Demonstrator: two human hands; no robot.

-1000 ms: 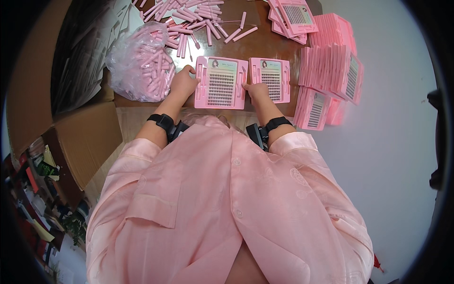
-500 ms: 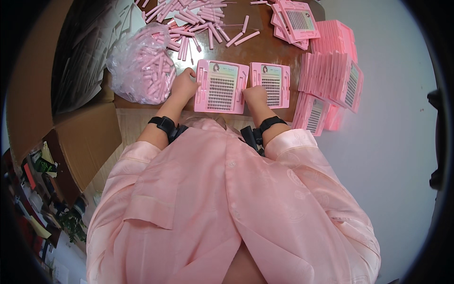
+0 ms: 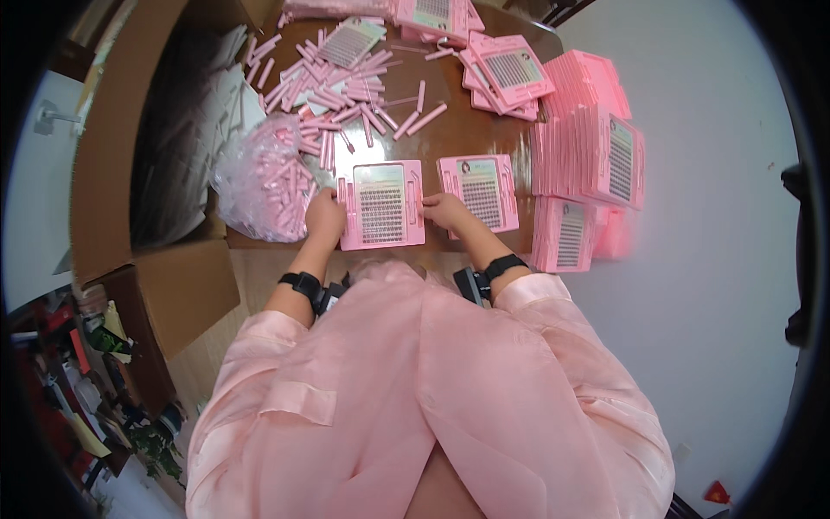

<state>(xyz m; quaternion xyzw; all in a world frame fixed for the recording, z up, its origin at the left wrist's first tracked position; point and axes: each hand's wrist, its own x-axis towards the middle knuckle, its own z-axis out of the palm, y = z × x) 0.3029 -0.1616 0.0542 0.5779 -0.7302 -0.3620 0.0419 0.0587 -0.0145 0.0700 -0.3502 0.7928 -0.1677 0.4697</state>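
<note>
A pink lash tray (image 3: 381, 213) with rows of dark false-lash clusters lies face up near the table's front edge. My left hand (image 3: 325, 216) is closed at its left edge, most of the fingertips hidden from view. From the other side, my right hand (image 3: 443, 210) reaches in with thumb and fingers closed on the right edge. Just beyond that hand is a second pink lash tray (image 3: 481, 192), slightly tilted and partly covered by the hand. Slim pink tubes (image 3: 372, 91) lie scattered farther back.
On the left, a clear plastic bag (image 3: 259, 177) bulges with pink tubes, beside an open cardboard box (image 3: 186, 294) of white sheets. Along the right edge stand stacked lash trays (image 3: 571, 156). More trays (image 3: 510, 73) are piled at the back right of the brown table (image 3: 450, 143).
The view has shifted, showing more of the table's far side. My right hand's fingers have stretched from a fist to a grip on the first tray's right edge. My left hand stays at the left edge.
</note>
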